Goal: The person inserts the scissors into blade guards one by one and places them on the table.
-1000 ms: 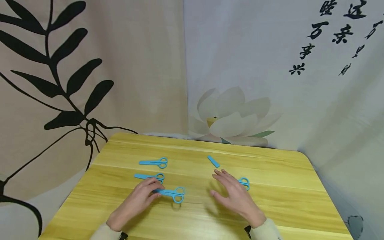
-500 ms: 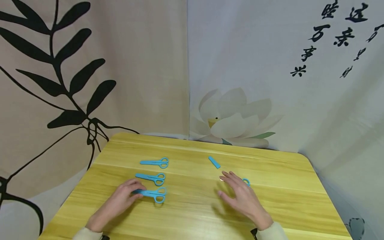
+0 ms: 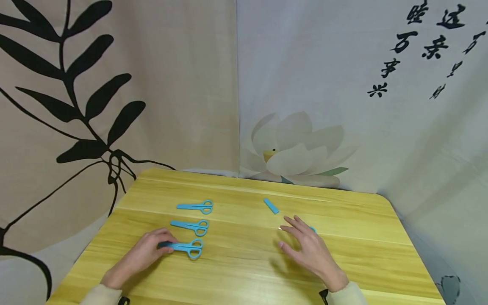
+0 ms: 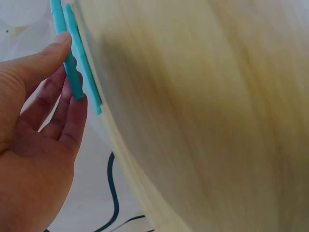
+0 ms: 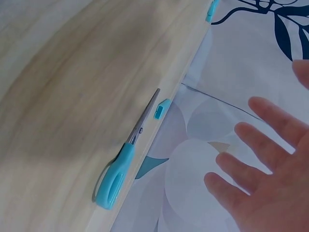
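My left hand (image 3: 142, 253) pinches a pair of blue scissors (image 3: 187, 247) by its sheathed blade end, handles pointing right. The left wrist view shows thumb and fingers on the blue sheath (image 4: 72, 79), seen edge-on. Two more sheathed scissors lie above it, the nearer pair (image 3: 189, 226) and the farther pair (image 3: 195, 206). My right hand (image 3: 310, 252), fingers spread, hovers over another pair of scissors, mostly hidden in the head view. In the right wrist view these scissors (image 5: 118, 174) lie with bare metal blades. A loose blue sheath (image 3: 271, 206) lies beyond that hand.
The wooden table (image 3: 244, 279) ends at a back edge against a curtain (image 3: 190, 84) printed with a dark plant. A paler curtain (image 3: 324, 76) with a lotus and black characters hangs at the right.
My left hand has carried its scissors leftward, to below the other two sheathed pairs. My right hand has shifted slightly right, covering more of the bare scissors.
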`<state>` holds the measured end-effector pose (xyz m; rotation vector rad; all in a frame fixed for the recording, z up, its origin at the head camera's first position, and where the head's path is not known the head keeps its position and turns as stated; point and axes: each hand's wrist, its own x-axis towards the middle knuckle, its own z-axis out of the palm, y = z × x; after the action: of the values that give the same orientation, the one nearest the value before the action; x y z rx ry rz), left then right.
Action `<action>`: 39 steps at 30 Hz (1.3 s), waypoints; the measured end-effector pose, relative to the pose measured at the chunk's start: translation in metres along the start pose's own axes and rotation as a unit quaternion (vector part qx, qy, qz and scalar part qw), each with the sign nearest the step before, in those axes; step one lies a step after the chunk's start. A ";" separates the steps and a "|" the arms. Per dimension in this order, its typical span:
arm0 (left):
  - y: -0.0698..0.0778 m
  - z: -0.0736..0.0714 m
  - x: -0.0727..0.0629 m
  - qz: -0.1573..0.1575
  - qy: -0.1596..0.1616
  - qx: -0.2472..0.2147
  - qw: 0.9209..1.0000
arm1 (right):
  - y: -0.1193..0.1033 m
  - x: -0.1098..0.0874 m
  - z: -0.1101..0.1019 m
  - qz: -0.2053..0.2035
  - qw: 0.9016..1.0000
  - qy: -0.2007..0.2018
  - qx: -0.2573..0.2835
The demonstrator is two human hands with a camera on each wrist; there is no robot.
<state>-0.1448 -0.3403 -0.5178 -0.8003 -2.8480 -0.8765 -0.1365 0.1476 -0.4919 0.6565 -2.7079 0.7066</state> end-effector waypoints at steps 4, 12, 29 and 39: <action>-0.006 -0.002 0.003 -0.006 -0.018 -0.011 1.000 | 0.000 0.000 0.000 0.002 1.000 0.003 -0.001; -0.010 -0.001 0.008 -0.012 -0.036 -0.015 0.999 | 0.000 0.001 0.001 0.002 1.000 0.003 0.008; -0.007 -0.002 0.009 -0.055 -0.055 0.015 0.997 | 0.010 0.002 -0.002 0.014 1.000 -0.006 0.010; 0.027 0.001 0.025 -0.001 0.036 0.088 0.995 | 0.040 -0.005 -0.007 0.045 0.999 -0.028 0.002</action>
<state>-0.1525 -0.3091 -0.4999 -0.7302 -2.8124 -0.6292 -0.1508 0.1842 -0.5032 0.5650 -2.8033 0.7246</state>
